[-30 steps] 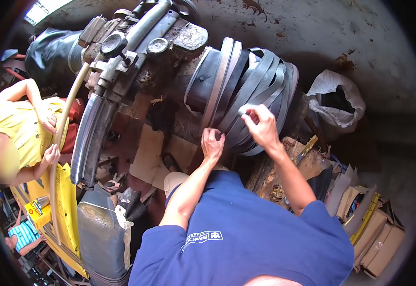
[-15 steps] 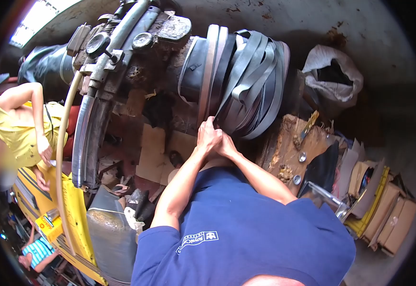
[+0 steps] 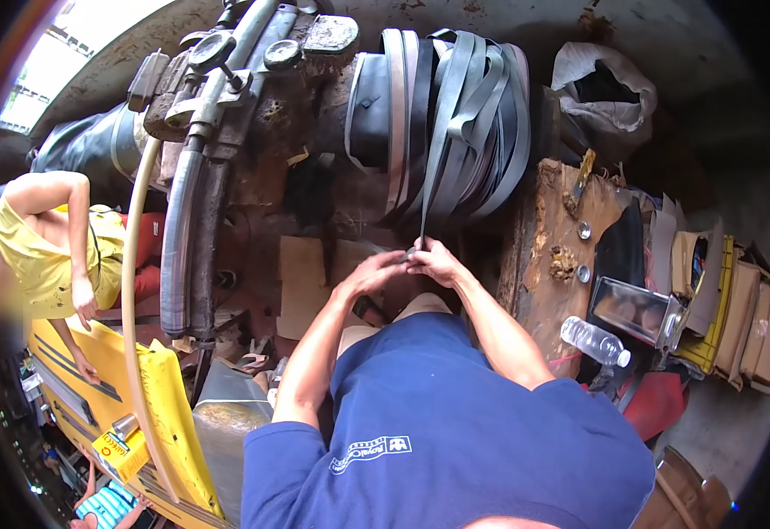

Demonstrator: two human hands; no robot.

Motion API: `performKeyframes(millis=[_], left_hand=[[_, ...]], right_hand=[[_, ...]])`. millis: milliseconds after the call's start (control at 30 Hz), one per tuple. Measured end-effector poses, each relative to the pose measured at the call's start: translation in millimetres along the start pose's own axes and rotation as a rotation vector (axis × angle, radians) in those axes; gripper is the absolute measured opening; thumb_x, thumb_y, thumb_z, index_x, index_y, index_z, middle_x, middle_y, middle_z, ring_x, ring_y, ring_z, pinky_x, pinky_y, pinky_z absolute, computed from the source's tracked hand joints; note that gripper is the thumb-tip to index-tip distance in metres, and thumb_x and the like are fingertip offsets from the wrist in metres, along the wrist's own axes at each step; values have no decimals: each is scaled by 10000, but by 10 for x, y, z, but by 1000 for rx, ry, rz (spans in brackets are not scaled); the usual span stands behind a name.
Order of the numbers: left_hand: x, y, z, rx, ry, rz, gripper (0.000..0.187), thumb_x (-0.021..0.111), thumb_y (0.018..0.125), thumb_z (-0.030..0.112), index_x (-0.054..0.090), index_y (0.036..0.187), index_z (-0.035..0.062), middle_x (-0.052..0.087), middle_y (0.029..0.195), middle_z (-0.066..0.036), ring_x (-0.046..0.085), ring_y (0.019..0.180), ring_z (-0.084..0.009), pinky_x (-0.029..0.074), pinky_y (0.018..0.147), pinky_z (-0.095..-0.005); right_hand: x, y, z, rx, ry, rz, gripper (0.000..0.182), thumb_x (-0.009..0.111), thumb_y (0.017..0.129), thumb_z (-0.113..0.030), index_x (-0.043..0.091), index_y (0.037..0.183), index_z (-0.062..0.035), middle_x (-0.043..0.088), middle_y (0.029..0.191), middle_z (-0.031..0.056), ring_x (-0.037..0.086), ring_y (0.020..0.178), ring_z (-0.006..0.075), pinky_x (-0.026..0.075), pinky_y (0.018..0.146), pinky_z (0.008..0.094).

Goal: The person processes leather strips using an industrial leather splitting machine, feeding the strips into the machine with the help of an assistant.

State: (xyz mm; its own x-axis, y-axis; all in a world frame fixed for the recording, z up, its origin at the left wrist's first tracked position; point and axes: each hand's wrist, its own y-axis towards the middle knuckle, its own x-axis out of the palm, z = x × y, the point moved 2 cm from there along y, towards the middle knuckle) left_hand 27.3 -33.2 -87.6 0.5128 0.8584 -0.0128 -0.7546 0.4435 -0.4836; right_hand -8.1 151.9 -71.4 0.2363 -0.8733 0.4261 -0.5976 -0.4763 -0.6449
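Rubber strip (image 3: 424,198) below the wound drum (image 3: 442,115): my left hand (image 3: 376,271) and right hand (image 3: 436,262) pinch it, so I'd pull evenly.

A plastic bottle (image 3: 595,340) lies by a wooden block (image 3: 551,238); a white sack (image 3: 604,81) sits behind.

Fingers of left hand (image 3: 369,273) and right hand (image 3: 438,262) overlap; cannot tell which grips the rubber strip (image 3: 426,189) end. Strip's lower end hidden between the hands. Lower turns of rubber coil (image 3: 456,115) lost in shadow. Label on yellow box (image 3: 119,450) too small to read. Bystander in yellow shirt (image 3: 37,260): face blurred, body cut by left edge. Shirt logo (image 3: 372,451) illegible.
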Motion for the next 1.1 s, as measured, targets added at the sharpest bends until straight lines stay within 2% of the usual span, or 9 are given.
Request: performKeyframes(millis=[100, 267, 367, 633, 800, 833, 933, 1033, 1100], left_hand=[[70, -305, -64, 36, 343, 127, 572, 640, 839, 213, 458, 1351, 33, 536, 1319, -145, 530, 1185, -232, 399, 1013, -351], [154, -654, -174, 101, 246, 353, 372, 623, 810, 139, 615, 1167, 35, 646, 1061, -185, 648, 929, -288, 504, 843, -357], [149, -972, 17, 125, 522, 738, 188, 626, 802, 109, 687, 973, 60, 667, 905, -134, 658, 802, -311, 527, 730, -384], [27, -1706, 951, 489, 521, 1184, 272, 647, 746, -10, 673, 996, 91, 632, 921, -93, 654, 708, -259, 537, 609, -333], [-128, -2204, 2020, 749, 588, 1396, 317, 676, 715, -80, 695, 1006, 43, 621, 959, -115, 634, 847, -238, 536, 743, -331], [-166, -2290, 2248, 801, 592, 1444, 307, 675, 722, -94, 697, 1003, 28, 611, 959, -125, 624, 864, -241, 527, 782, -341], [-253, -2418, 2807, 901, 715, 1589, 260, 684, 748, -76, 701, 987, 24, 592, 981, -119, 611, 916, -243, 525, 813, -342], [-293, -2346, 3206, 1091, 818, 1553, 235, 662, 754, -119, 681, 959, -3, 530, 1011, -150, 643, 943, -307, 587, 813, -353], [-269, -2310, 3411, 1119, 852, 1609, 191, 665, 770, -96, 678, 937, -3, 554, 991, -142, 654, 924, -313, 589, 814, -375]], right_hand=[[-7, -75, 21, 39, -11, -34, 205, 565, 822, -30, 470, 984, -111, 591, 833, 42, 620, 745, 138, 512, 633, 272], [178, -213, -95, -10, -62, -141, 522, 556, 805, -17, 396, 1296, -94, 583, 941, 43, 610, 862, 156, 512, 768, 306], [152, -209, -95, -69, -273, -28, 537, 575, 784, -26, 407, 1292, -66, 571, 885, 36, 581, 774, 128, 509, 730, 289], [-100, 14, -102, -68, -698, 264, 495, 544, 755, -20, 468, 1244, -6, 580, 738, 57, 572, 598, 121, 480, 551, 248], [-571, 197, -63, 58, -768, 639, 571, 675, 807, -109, 362, 1256, 57, 655, 794, 134, 664, 567, 183, 551, 463, 293], [-571, 175, -130, 121, -817, 676, 423, 647, 851, -149, 466, 1162, 73, 668, 744, 125, 664, 556, 179, 547, 461, 294], [-270, 57, -529, 224, -951, 419, 351, 519, 944, -273, 631, 929, 59, 679, 677, 119, 671, 560, 182, 563, 497, 285], [386, -102, -1306, -81, -143, -84, 609, 301, 984, -513, 472, 1230, 17, 671, 993, 189, 681, 858, 310, 553, 779, 439], [775, -201, -2062, -391, 326, -268, 689, 226, 966, -570, 431, 1274, 12, 579, 1198, 238, 615, 1023, 383, 489, 894, 498]])
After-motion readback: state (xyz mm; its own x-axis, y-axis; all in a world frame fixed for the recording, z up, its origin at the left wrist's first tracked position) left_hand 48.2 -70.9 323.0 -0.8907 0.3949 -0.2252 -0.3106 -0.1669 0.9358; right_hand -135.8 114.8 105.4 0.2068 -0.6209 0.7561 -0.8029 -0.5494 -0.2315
